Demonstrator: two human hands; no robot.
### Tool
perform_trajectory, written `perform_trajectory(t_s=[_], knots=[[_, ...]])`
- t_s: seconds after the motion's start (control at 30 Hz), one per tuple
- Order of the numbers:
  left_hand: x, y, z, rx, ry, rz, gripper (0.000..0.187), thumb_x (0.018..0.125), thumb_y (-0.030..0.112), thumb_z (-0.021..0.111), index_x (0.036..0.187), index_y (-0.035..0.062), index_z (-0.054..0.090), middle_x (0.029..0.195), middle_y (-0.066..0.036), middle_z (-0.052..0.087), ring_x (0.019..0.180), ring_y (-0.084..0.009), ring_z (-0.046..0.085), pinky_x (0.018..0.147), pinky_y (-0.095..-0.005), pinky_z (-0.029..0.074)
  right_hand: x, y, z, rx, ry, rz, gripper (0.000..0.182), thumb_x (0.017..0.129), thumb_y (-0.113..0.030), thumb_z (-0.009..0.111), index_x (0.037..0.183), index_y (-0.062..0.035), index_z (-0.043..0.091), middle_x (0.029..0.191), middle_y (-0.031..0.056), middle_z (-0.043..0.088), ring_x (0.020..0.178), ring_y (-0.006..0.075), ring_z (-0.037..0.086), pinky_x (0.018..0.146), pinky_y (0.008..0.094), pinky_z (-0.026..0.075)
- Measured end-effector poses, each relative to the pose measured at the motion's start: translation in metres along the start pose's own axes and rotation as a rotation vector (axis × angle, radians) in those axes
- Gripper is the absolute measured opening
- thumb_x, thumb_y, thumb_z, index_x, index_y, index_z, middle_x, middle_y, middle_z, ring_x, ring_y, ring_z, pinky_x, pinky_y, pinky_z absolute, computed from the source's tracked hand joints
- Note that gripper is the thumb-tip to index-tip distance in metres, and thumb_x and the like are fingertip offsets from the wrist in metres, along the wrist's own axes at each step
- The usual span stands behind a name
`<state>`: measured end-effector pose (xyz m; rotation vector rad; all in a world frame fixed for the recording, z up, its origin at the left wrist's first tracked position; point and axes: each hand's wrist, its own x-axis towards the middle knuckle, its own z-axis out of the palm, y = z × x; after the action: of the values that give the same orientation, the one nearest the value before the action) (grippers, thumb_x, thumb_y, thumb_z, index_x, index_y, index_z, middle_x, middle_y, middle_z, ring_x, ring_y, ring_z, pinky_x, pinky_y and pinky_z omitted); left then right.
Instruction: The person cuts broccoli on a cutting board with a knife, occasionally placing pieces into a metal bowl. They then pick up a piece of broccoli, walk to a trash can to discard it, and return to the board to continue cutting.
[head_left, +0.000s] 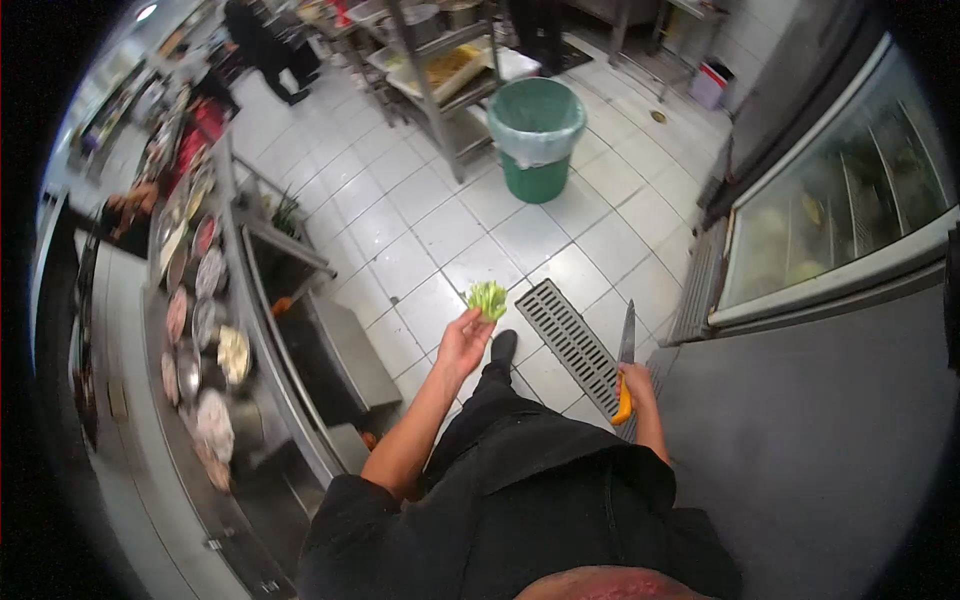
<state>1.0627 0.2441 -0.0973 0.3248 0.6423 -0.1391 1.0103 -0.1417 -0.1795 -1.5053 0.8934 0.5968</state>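
My left hand (462, 346) is out in front of me over the tiled floor. Its fingers pinch a small pale-green piece of lettuce (488, 299) with ruffled edges. Lower and to the right, my right hand (638, 384) is wrapped round the handle of a knife (628, 340). The orange-yellow handle shows below the fist, and the long blade points forward, away from my body. Behind the knife, in the floor, lies a slotted drain grate (572, 345).
Ahead stands a green bin (536, 178) with a clear liner, beside a metal rack (440, 110) holding trays. A steel counter with several food bowls (234, 356) runs along my left. On the right is a glass-fronted fridge (840, 200). A person in dark clothes (262, 45) stands far back left.
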Motion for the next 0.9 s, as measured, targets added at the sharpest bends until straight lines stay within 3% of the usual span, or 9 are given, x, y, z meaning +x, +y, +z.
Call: perform_trajectory(t_s=[0.27, 0.33, 0.4, 0.47, 0.53, 0.6, 0.67, 0.73, 0.9], knots=[[0.246, 0.079, 0.208, 0.292, -0.304, 0.027, 0.042, 0.094, 0.007, 0.065, 0.129, -0.0088, 0.048, 0.124, -0.021, 0.056, 0.116, -0.0318, 0.059, 0.107, -0.0386, 0.050, -0.009, -0.010, 0.040, 0.347, 0.245, 0.151, 0.019, 0.094, -0.023, 0.057, 0.097, -0.0043, 0.053, 0.064, 0.0076, 0.053, 0.045, 0.0189, 0.053, 0.040, 0.0351, 0.045], [0.293, 0.091, 0.277, 0.396, -0.295, 0.019, 0.046, 0.098, 0.020, 0.064, 0.135, -0.0036, 0.049, 0.133, -0.019, 0.052, 0.124, -0.0290, 0.053, 0.110, -0.0401, 0.044, -0.021, -0.014, 0.053, 0.430, 0.275, 0.154, 0.019, 0.094, -0.023, 0.058, 0.098, -0.0053, 0.052, 0.064, 0.0073, 0.053, 0.045, 0.0191, 0.053, 0.040, 0.0350, 0.044], [0.326, 0.079, 0.323, 0.389, -0.205, 0.031, 0.060, 0.096, 0.022, 0.067, 0.141, -0.0063, 0.039, 0.143, -0.024, 0.038, 0.135, -0.0340, 0.041, 0.110, -0.0445, 0.044, -0.030, -0.005, 0.066, 0.546, 0.295, 0.152, 0.020, 0.094, -0.023, 0.059, 0.097, -0.0059, 0.049, 0.065, 0.0071, 0.052, 0.045, 0.0192, 0.052, 0.040, 0.0353, 0.045], [0.334, 0.052, 0.337, 0.574, -0.286, -0.026, 0.070, 0.096, 0.022, 0.067, 0.146, -0.0063, 0.027, 0.150, -0.025, 0.028, 0.141, -0.0358, 0.032, 0.110, -0.0484, 0.044, -0.044, -0.004, 0.081, 0.563, 0.335, 0.165, 0.020, 0.094, -0.024, 0.060, 0.095, -0.0064, 0.050, 0.064, 0.0065, 0.052, 0.045, 0.0187, 0.053, 0.040, 0.0348, 0.044], [0.337, 0.012, 0.323, 0.709, -0.397, -0.187, 0.075, 0.097, 0.024, 0.064, 0.153, -0.0007, 0.020, 0.155, -0.027, 0.025, 0.143, -0.0373, 0.031, 0.113, -0.0497, 0.041, -0.065, 0.004, 0.100, 0.594, 0.411, 0.174, 0.020, 0.093, -0.024, 0.061, 0.093, -0.0066, 0.051, 0.064, 0.0062, 0.052, 0.045, 0.0183, 0.052, 0.040, 0.0345, 0.044], [0.349, -0.047, 0.285, 0.904, -0.436, -0.426, 0.071, 0.098, 0.028, 0.063, 0.152, -0.0007, 0.026, 0.155, -0.027, 0.026, 0.144, -0.0374, 0.031, 0.118, -0.0472, 0.034, -0.067, 0.027, 0.119, 0.695, 0.474, 0.156, 0.019, 0.091, -0.024, 0.061, 0.091, -0.0066, 0.052, 0.063, 0.0057, 0.053, 0.044, 0.0177, 0.052, 0.039, 0.0337, 0.044], [0.341, -0.101, 0.231, 1.189, -0.532, -0.695, 0.061, 0.100, 0.034, 0.058, 0.147, 0.0020, 0.037, 0.148, -0.024, 0.037, 0.137, -0.0347, 0.040, 0.114, -0.0473, 0.037, -0.086, 0.052, 0.139, 0.668, 0.499, 0.159, 0.020, 0.089, -0.024, 0.059, 0.090, -0.0048, 0.054, 0.063, 0.0054, 0.053, 0.044, 0.0177, 0.053, 0.040, 0.0333, 0.045], [0.315, -0.156, 0.168, 1.419, -0.645, -0.884, 0.052, 0.100, 0.031, 0.054, 0.144, 0.0052, 0.042, 0.137, -0.017, 0.050, 0.124, -0.0311, 0.051, 0.108, -0.0463, 0.043, -0.127, 0.058, 0.160, 0.730, 0.649, 0.212, 0.028, 0.087, -0.025, 0.055, 0.085, 0.0033, 0.058, 0.067, 0.0130, 0.062, 0.048, 0.0232, 0.063, 0.044, 0.0381, 0.051], [0.106, -0.226, 0.100, 1.889, -1.215, -1.294, 0.050, 0.092, 0.019, 0.070, 0.134, 0.0040, 0.049, 0.115, -0.011, 0.062, 0.101, -0.0236, 0.063, 0.088, -0.0381, 0.054, -0.213, 0.111, 0.212, 0.919, 0.885, 0.308, 0.031, 0.086, -0.025, 0.055, 0.091, 0.0051, 0.061, 0.067, 0.0132, 0.064, 0.048, 0.0238, 0.064, 0.049, 0.0386, 0.054]])
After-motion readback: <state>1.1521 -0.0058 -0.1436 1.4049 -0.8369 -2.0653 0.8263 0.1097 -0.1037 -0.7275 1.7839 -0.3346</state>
